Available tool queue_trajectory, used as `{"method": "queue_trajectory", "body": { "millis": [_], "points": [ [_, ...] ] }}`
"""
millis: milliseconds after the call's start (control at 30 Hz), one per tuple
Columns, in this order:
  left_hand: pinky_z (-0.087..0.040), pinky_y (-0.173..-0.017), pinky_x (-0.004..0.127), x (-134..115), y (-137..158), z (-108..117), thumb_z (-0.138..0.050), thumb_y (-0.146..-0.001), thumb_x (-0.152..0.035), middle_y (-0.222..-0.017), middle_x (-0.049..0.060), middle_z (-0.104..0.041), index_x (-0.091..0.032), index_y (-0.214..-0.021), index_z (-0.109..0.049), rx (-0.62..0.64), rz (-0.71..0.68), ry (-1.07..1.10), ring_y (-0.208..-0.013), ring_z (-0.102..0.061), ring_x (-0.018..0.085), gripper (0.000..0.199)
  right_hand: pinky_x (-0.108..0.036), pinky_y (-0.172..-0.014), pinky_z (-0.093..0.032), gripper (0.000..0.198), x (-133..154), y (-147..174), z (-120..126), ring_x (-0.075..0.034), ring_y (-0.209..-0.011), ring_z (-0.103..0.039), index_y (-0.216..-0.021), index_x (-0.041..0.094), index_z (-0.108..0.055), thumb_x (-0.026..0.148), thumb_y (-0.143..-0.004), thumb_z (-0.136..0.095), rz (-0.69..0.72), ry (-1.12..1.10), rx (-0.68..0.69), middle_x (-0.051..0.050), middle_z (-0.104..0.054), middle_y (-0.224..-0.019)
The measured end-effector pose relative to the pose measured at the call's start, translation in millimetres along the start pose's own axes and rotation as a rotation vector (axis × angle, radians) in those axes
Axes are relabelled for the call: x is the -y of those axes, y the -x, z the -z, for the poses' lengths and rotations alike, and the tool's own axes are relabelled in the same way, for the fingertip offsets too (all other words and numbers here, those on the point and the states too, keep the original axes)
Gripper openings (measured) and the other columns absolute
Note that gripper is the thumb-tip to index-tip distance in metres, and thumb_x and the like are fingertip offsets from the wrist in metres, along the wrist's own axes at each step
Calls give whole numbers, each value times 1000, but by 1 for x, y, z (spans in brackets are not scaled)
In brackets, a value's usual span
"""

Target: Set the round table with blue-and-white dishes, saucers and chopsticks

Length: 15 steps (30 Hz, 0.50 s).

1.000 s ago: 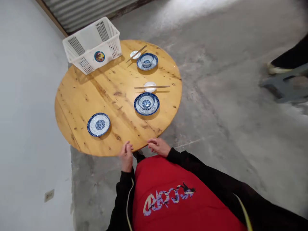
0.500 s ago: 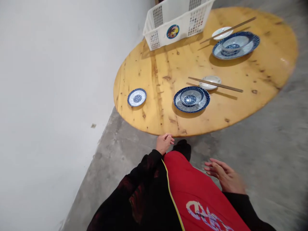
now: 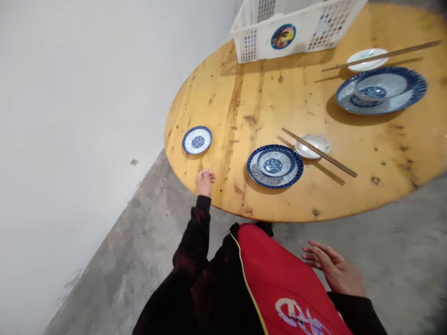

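Note:
My left hand (image 3: 205,182) reaches over the near left edge of the round wooden table (image 3: 240,107). Its fingers are loosely curled and a little apart, with nothing visible in them. Just beyond it lies a small blue-and-white plate (image 3: 188,139), which the hand does not touch. My right hand (image 3: 340,267) hangs in front of my body at the right of the red apron (image 3: 279,274), fingers stretched and apart, holding nothing. On the table's near side a blue-rimmed plate (image 3: 252,171) carries a matching small bowl (image 3: 274,163).
Chopsticks (image 3: 333,161) lie across a small white dish (image 3: 323,142) right of that bowl. Farther back are another plate (image 3: 352,104) with a glass-like bowl (image 3: 394,86) and a white dish (image 3: 379,55) under chopsticks (image 3: 415,47). A white basket (image 3: 258,49) stands near the wall (image 3: 104,93).
My left hand has moved forward and left, from the table's front edge toward the small plate. The view has shifted closer to the table. My right hand stays about where it was.

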<state>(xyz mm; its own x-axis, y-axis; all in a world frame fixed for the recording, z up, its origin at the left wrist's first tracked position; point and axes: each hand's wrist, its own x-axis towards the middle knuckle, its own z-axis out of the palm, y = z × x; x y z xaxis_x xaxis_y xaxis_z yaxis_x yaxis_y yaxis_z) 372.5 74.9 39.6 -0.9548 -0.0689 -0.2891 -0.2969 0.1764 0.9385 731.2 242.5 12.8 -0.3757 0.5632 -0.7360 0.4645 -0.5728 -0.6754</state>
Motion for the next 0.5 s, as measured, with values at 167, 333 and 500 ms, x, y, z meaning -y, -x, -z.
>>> {"method": "queue_trajectory", "body": {
  "millis": [167, 333, 500],
  "points": [
    [-44, -53, 20, -47, -97, -16, -50, -98, -34, -60, 3, -61, -13, -82, -56, -165, 246, 128, -51, -59, 10, 27, -38, -60, -60, 51, 23, -26, 45, -25, -65, -70, -89, 21, -65, 56, -53, -75, -10, 85, -45, -8, -73, -75],
    [-47, -55, 21, -48, -133, -37, -53, -96, -25, -56, 1, -59, -11, -96, -56, -242, 318, 117, -51, -60, 11, 15, -49, -73, -62, 43, 21, -33, 76, -32, -75, -73, -89, 25, -64, 58, -61, -71, -64, 103, -164, -11, -73, -81],
    [-46, -54, 19, -43, -137, -48, -51, -94, -19, -58, 2, -60, -7, -102, -57, -333, 310, 156, -55, -64, 12, 15, -46, -66, -63, 46, 33, -37, 89, -34, -79, -74, -90, 27, -65, 56, -55, -72, -160, 178, -118, -12, -75, -85]
  ]
}}
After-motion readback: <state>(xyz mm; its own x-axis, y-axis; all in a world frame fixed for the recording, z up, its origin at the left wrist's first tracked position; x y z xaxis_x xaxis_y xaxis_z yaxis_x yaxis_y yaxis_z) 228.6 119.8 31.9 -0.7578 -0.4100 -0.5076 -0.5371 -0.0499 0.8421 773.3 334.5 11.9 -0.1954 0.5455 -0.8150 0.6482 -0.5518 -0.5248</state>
